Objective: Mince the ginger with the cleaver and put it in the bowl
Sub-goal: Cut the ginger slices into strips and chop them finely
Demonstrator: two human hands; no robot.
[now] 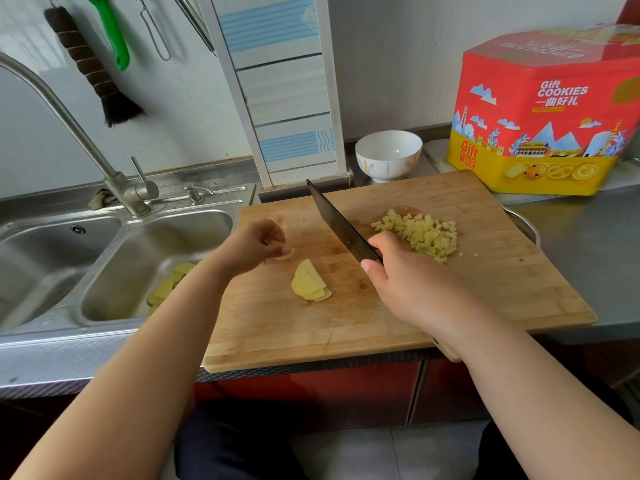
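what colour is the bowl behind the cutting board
The bowl is white, with a faint pale pattern low on its side; the head view shows it.

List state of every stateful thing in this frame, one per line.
cleaver: gripped by right hand, blade angled over the board
left hand: pinching a thin ginger slice
stacked ginger slices: uncut, lying on cutting board
minced ginger: piled on the board
bowl: upright, empty
faucet: no water running
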